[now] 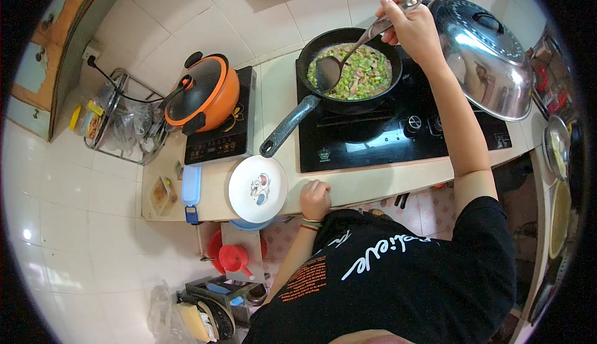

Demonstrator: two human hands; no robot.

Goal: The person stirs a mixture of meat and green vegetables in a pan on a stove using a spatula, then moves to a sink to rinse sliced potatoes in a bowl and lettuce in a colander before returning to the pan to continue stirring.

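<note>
My right hand (409,29) grips the upper handle of a metal cooking ladle (329,72) above the stove. The ladle's bowl dips into the left side of a black frying pan (304,66). Chopped green vegetable and pieces of pale meat (359,71) cover the pan's bottom in some liquid. The pan's speckled handle (290,125) points toward me and to the left. My left hand (315,199) rests curled at the counter's front edge, with no object visible in it. Just left of that hand is a white plate (243,192) with a cartoon print.
The pan sits on a black glass gas stove (364,141). A large domed metal lid (485,64) leans at the right. An orange lidded pot (212,97) stands on an induction cooker (224,139). Left are a blue-lidded container (191,185) and a wire rack (144,94).
</note>
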